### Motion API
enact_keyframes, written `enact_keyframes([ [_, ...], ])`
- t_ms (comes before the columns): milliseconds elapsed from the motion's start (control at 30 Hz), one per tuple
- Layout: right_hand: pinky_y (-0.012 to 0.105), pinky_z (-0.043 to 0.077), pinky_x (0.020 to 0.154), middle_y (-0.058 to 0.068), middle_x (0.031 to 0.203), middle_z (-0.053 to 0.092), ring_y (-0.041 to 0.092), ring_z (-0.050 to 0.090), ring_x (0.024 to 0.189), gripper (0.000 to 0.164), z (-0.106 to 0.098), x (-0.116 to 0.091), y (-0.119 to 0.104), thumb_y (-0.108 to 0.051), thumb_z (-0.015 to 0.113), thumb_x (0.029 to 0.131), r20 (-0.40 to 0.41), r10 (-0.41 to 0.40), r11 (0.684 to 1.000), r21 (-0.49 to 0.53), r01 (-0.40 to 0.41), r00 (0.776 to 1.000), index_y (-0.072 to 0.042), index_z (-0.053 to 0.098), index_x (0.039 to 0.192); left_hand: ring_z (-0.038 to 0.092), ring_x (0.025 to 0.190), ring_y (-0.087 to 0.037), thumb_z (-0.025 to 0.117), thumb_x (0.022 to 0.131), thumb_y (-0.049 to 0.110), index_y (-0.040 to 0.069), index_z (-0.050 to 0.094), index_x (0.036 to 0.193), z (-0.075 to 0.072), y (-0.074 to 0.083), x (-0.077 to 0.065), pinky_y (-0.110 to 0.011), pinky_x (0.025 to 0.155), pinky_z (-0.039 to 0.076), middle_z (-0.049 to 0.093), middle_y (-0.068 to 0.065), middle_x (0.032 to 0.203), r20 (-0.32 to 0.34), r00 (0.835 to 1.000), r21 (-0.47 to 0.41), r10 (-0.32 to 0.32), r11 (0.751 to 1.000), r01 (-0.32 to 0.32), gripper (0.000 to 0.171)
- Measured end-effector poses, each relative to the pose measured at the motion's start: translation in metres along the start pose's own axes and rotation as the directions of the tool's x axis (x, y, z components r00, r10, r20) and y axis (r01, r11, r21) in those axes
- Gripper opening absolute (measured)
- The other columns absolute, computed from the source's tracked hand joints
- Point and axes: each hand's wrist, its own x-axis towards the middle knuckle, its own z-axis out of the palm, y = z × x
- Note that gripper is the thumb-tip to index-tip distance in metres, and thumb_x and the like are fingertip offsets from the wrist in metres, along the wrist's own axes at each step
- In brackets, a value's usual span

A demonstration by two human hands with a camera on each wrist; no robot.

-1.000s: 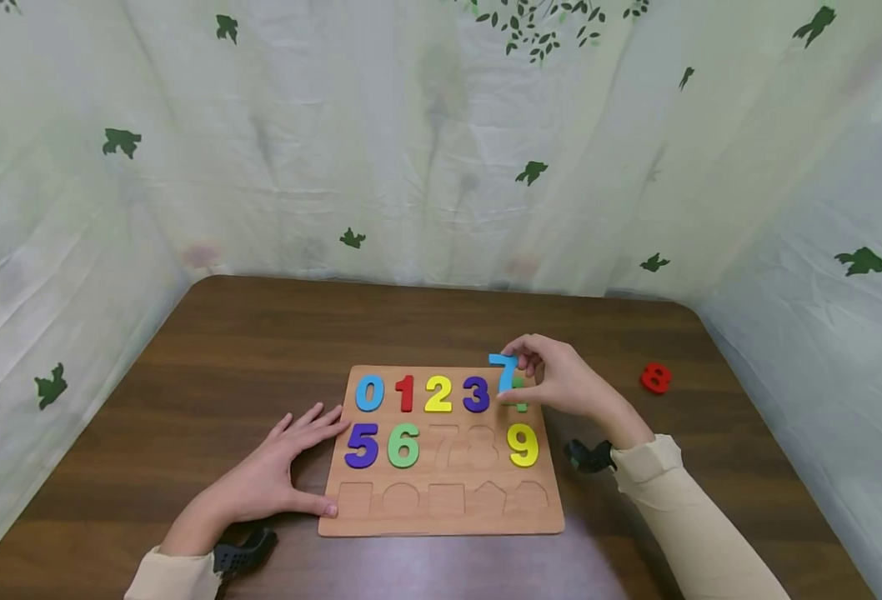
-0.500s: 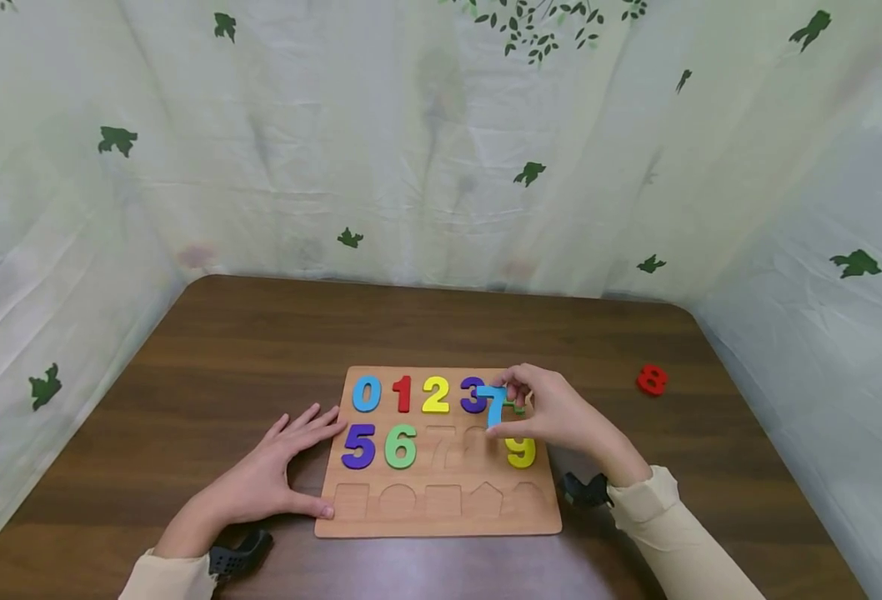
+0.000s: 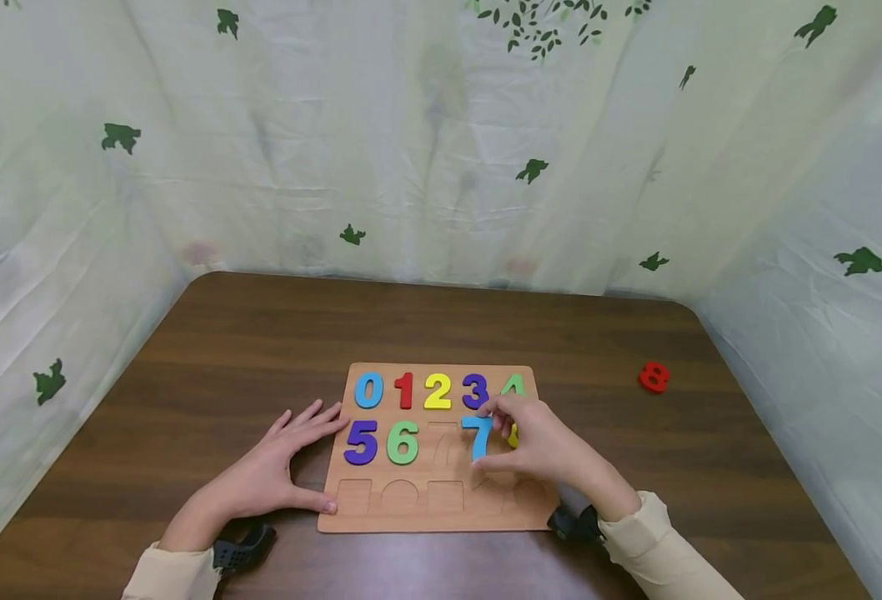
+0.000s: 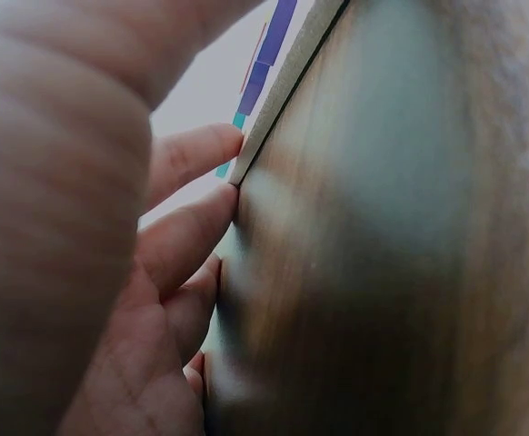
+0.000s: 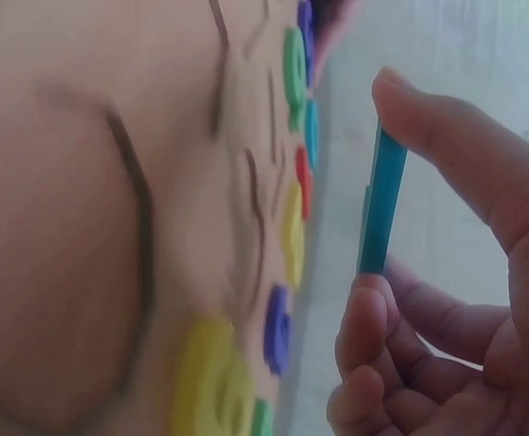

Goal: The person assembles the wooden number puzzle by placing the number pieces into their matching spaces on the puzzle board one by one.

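My right hand [image 3: 534, 442] pinches a blue number 7 [image 3: 477, 437] between thumb and fingers. In the right wrist view the blue 7 [image 5: 384, 200] is edge-on and held apart from the board. In the head view it overlaps the second row, right of the bare 7-shaped recess [image 3: 441, 443]. My left hand [image 3: 279, 467] lies spread at the left edge of the wooden number board [image 3: 429, 518], thumb on its lower left corner. The left wrist view shows these fingers [image 4: 192, 232] touching the board's edge. Partly hidden behind my right hand are the green 4 [image 3: 513, 384] and yellow 9 [image 3: 513, 435].
Numbers 0 [image 3: 369, 390], 1, 2 and 3 sit along the board's top row. A purple 5 [image 3: 361, 442] and green 6 [image 3: 403, 442] are below. Outlined shape recesses line the bottom row. A red 8 [image 3: 653, 377] lies on the brown table [image 3: 441, 321] to the right.
My right hand has carried the blue 7 down and left, from over the 4 to the second row. The left hand stays at the board's left edge.
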Motion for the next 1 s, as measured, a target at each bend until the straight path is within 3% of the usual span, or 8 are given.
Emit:
enact_keyframes([
  [167, 0.021, 0.051, 0.074, -0.001, 0.095, 0.061, 0.013, 0.055, 0.088, 0.06, 0.014, 0.0, -0.005, -0.039, 0.099, 0.078, -0.004, 0.02, 1.0, 0.013, -0.02, 1.0, -0.012, 0.07, 0.122, 0.019, 0.164, -0.052, 0.095, 0.07, 0.061, 0.026, 0.052, 0.161, 0.0, -0.001, 0.001, -0.081, 0.125, 0.005, 0.038, -0.01, 0.175, -0.001, 1.0, 0.0, 0.001, 1.0, -0.001, 0.106],
  [433, 0.02, 0.046, 0.069, -0.002, 0.092, 0.06, 0.011, 0.052, 0.082, 0.062, 0.034, 0.013, -0.012, -0.045, 0.099, 0.076, -0.022, 0.037, 0.998, -0.054, -0.038, 0.999, -0.01, 0.07, 0.119, 0.02, 0.164, -0.051, 0.095, 0.07, 0.061, 0.025, 0.054, 0.159, 0.001, -0.003, 0.001, -0.08, 0.126, 0.005, 0.04, -0.01, 0.174, -0.008, 1.0, -0.008, 0.008, 1.0, -0.009, 0.105],
  [600, 0.02, 0.041, 0.065, -0.002, 0.087, 0.057, 0.01, 0.049, 0.08, 0.061, 0.038, 0.021, -0.017, -0.046, 0.1, 0.074, -0.024, 0.032, 0.995, -0.096, -0.034, 0.999, -0.012, 0.07, 0.117, 0.019, 0.164, -0.05, 0.095, 0.071, 0.061, 0.025, 0.054, 0.159, 0.001, -0.003, 0.0, -0.08, 0.126, 0.005, 0.039, -0.01, 0.174, -0.001, 1.0, -0.006, 0.004, 1.0, -0.004, 0.104],
  [1000, 0.022, 0.038, 0.062, 0.0, 0.086, 0.057, 0.013, 0.049, 0.078, 0.062, 0.041, 0.033, -0.025, -0.046, 0.098, 0.076, 0.031, 0.108, 0.989, -0.103, -0.104, 0.994, -0.009, 0.069, 0.115, 0.02, 0.164, -0.05, 0.095, 0.07, 0.061, 0.025, 0.054, 0.159, 0.001, -0.004, 0.0, -0.08, 0.126, 0.005, 0.04, -0.01, 0.174, -0.002, 1.0, -0.007, 0.007, 1.0, -0.007, 0.105],
])
